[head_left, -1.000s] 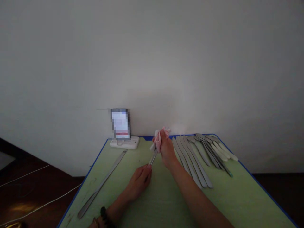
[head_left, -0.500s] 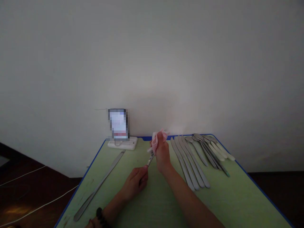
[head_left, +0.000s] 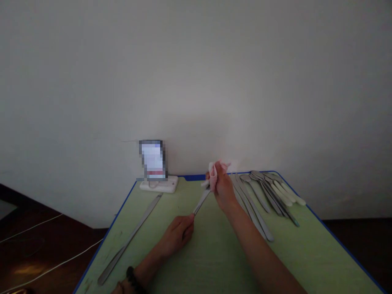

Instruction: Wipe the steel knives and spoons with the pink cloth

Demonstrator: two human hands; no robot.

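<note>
My left hand is closed round the lower end of a metal table knife, which slants up and away to the right. My right hand grips a pink and white cloth, wrapped about the knife's far end. That end is hidden by cloth and fingers. Just right of my right hand, more knives lie side by side, partly covered by my forearm. Another long knife lies alone at the left of the table.
The green table has a blue edge and meets a pale wall. A lit phone stands on a white base at the back left. Spoons and white-handled cutlery lie at the back right. White cables run across the floor.
My right hand and the cloth have moved right and slightly up, away from my left hand, baring more of the knife. My left hand has shifted slightly right.
</note>
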